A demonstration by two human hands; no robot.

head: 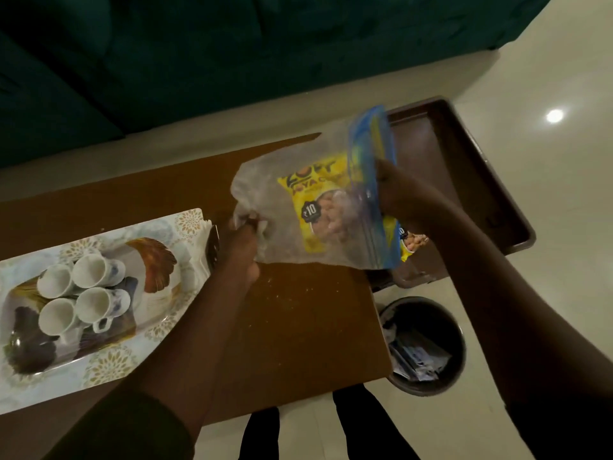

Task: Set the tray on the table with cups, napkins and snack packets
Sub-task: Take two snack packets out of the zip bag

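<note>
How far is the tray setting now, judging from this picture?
Done: four white cups stand on the patterned tray, and white napkins lie at its far end. In hand: the left hand and right hand hold a clear zip bag over the table, with a yellow snack packet inside. Left: no packet is on the tray yet.

Yellow snack packet, white cups, floral-patterned tray.

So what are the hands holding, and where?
Both hold a clear zip bag with yellow snack packets inside: the left hand bunches its closed bottom end, the right hand grips the blue zip end.
</note>
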